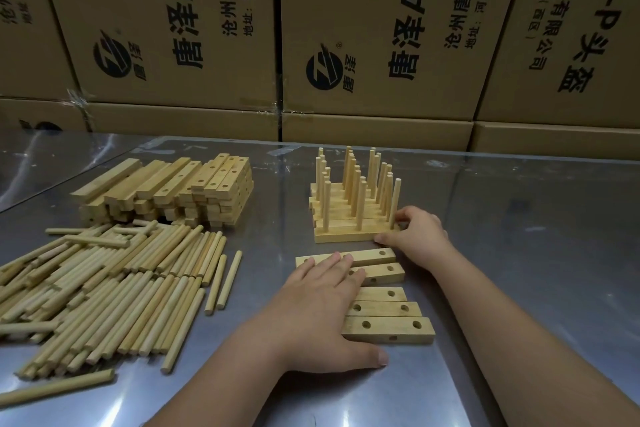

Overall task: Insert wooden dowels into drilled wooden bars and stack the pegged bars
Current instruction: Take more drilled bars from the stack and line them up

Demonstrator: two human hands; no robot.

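Several drilled wooden bars [391, 308] lie flat in a row on the steel table in front of me. My left hand [322, 308] rests flat on their left ends, fingers straight. Beyond them stands a group of pegged bars [349, 215] with upright dowels. My right hand [415, 236] grips the right end of the nearest pegged bar, thumb along its front edge and fingers curled behind its right dowel. A heap of loose dowels [114, 288] lies at the left. Behind that heap is a stack of unpegged drilled bars [180, 194].
Large printed cardboard boxes [346, 28] form a wall along the far edge of the steel table [536, 253]. Two stray dowels [228, 277] lie between the dowel heap and the row of flat bars.
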